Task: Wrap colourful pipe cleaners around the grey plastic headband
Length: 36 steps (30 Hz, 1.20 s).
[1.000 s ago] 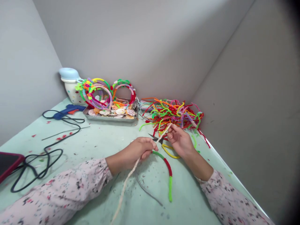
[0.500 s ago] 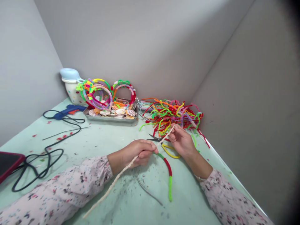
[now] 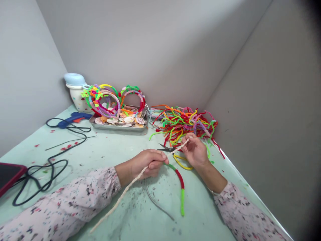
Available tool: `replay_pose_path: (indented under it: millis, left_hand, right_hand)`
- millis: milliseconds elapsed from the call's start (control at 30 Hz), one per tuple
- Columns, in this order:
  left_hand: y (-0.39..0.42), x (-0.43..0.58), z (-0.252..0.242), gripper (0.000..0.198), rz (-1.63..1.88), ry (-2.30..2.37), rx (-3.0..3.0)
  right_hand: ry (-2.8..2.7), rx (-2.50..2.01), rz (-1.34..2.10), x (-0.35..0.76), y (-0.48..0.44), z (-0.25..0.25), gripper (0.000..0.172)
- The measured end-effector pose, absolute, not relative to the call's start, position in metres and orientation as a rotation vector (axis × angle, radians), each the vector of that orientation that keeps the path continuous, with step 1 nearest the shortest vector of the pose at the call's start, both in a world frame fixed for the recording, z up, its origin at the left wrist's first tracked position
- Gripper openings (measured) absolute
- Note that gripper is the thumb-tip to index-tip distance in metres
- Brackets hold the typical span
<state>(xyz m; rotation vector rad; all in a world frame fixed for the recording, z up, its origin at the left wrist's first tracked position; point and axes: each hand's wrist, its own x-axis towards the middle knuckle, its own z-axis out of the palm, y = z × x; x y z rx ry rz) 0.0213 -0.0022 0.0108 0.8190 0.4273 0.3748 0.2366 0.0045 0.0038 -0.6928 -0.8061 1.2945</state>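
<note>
My left hand (image 3: 150, 162) is closed around a thin grey headband (image 3: 157, 206), partly wrapped in green, red and bright green fuzzy stem. A cream pipe cleaner (image 3: 117, 202) also passes through that hand; its long tail slants down toward the lower left. The short end runs up to my right hand (image 3: 195, 150), whose curled fingers pinch it near the tip. The exact crossing of pipe cleaner and band is hidden by the left fingers. Scissors (image 3: 183, 162) with yellow handles lie on the table just behind and between the hands.
At the back, a metal tray (image 3: 117, 127) holds shells and finished colourful headbands (image 3: 107, 100). A tangled pile of pipe cleaners (image 3: 185, 122) lies right of it. On the left are a blue glue gun (image 3: 72, 118), its black cord (image 3: 54, 156), a lidded cup (image 3: 79, 97) and a red-edged device (image 3: 11, 177).
My right fingers have shifted slightly, and the short end of the pipe cleaner now tilts lower and more to the right. My left hand and the headband stay in place.
</note>
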Motion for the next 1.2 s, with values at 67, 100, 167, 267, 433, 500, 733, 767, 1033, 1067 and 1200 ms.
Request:
replay_pose_path:
  millis: [67, 100, 167, 267, 433, 500, 733, 767, 1033, 1067, 1200]
  left_hand:
    - [-0.002, 0.021, 0.011, 0.011, 0.374, 0.432, 0.824]
    - [-0.003, 0.021, 0.011, 0.011, 0.375, 0.433, 0.827]
    - [-0.002, 0.022, 0.011, 0.011, 0.378, 0.436, 0.836]
    - [-0.001, 0.022, 0.009, 0.011, 0.381, 0.451, 0.871]
    - [-0.005, 0.027, 0.012, 0.014, 0.476, 0.601, 1.116]
    - [-0.012, 0.030, 0.019, 0.016, 0.518, 0.756, 1.337]
    - [-0.036, 0.037, 0.035, 0.011, 0.665, 1.111, 2.101]
    - [-0.035, 0.038, 0.035, 0.012, 0.671, 1.095, 2.059]
    - [-0.010, 0.033, 0.021, 0.013, 0.637, 0.780, 1.127]
    - [-0.009, 0.032, 0.020, 0.013, 0.632, 0.732, 1.068]
    - [-0.011, 0.031, 0.019, 0.014, 0.569, 0.625, 0.930]
  right_hand:
    - [-0.812, -0.703, 1.276, 0.236, 0.004, 0.004, 0.004]
    - [-0.814, -0.713, 1.261, 0.236, 0.004, 0.005, 0.004]
    - [-0.820, -0.742, 1.221, 0.235, 0.004, 0.005, 0.005]
    - [-0.834, -0.803, 1.132, 0.236, 0.004, 0.005, 0.007]
    - [-0.785, -1.000, 0.986, 0.233, 0.006, 0.005, 0.018]
    - [-0.725, -1.065, 0.978, 0.230, 0.007, 0.005, 0.019]
    - [-0.581, -1.102, 1.176, 0.224, 0.011, 0.006, 0.019]
    - [-0.570, -1.090, 1.214, 0.225, 0.011, 0.007, 0.020]
    - [-0.584, -0.857, 1.550, 0.231, 0.006, 0.014, 0.013]
    - [-0.601, -0.823, 1.576, 0.231, 0.005, 0.015, 0.019]
    - [-0.638, -0.799, 1.601, 0.228, 0.002, 0.014, 0.027]
